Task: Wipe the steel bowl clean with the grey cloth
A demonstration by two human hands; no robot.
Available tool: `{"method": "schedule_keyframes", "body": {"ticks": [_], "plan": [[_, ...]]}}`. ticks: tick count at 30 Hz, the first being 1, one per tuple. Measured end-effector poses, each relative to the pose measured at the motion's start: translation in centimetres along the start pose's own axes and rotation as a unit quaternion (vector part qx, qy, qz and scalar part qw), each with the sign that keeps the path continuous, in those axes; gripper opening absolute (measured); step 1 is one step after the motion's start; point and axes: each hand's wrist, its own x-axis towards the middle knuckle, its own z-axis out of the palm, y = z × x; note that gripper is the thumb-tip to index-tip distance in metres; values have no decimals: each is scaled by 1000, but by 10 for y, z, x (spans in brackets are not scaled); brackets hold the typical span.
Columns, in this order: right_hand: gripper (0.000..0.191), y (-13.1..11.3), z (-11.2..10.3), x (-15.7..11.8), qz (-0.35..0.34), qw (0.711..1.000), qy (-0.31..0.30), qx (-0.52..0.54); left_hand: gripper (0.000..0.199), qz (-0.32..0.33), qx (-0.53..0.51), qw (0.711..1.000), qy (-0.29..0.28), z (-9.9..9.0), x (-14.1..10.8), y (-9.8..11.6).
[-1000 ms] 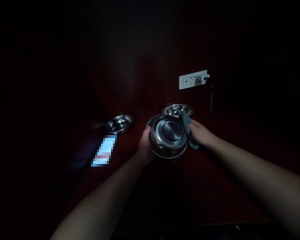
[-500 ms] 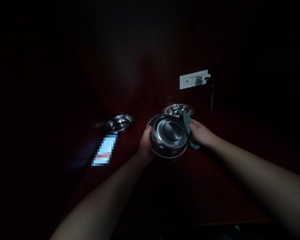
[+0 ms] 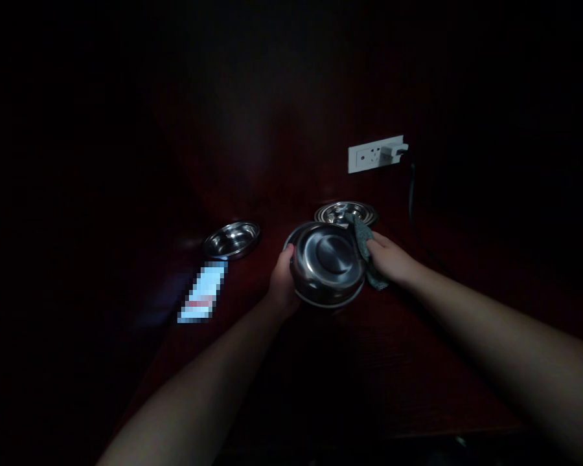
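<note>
A shiny metal bowl is held tilted, its underside facing me. My left hand is closed on the bowl's left rim, thumb on the outside and the other fingers hidden behind. My right hand grips a grey-green cloth at the bowl's right edge; part of the cloth hangs below the hand. Just behind the bowl, more metal bowls, seemingly stacked, rest on the dark red table, partly covered by the held bowl and cloth. Another metal bowl sits upright to the left.
Left of my forearm lies a bright, pixelated phone-like screen. On the back wall is a white socket panel with a plug in it, and a dark cable runs down to the table. Surroundings are very dark.
</note>
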Motion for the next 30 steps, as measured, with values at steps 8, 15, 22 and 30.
{"method": "schedule_keyframes", "body": {"ticks": [8, 15, 22, 30], "plan": [[24, -5, 0, -1, 35, 999, 2, 15, 40, -5, -2, 1000, 6, 0, 0, 0], [23, -2, -1, -1, 27, 1000, 6, 15, 42, -6, 0, 1000, 9, -1, 0, -1], [28, -5, -1, -1, 43, 999, -3, 6, 41, 2, 10, 1000, -1, -2, 1, -2], [25, -6, 0, -2, 36, 999, 5, 10, 44, -8, 3, 1000, 7, -1, -1, -1]]}}
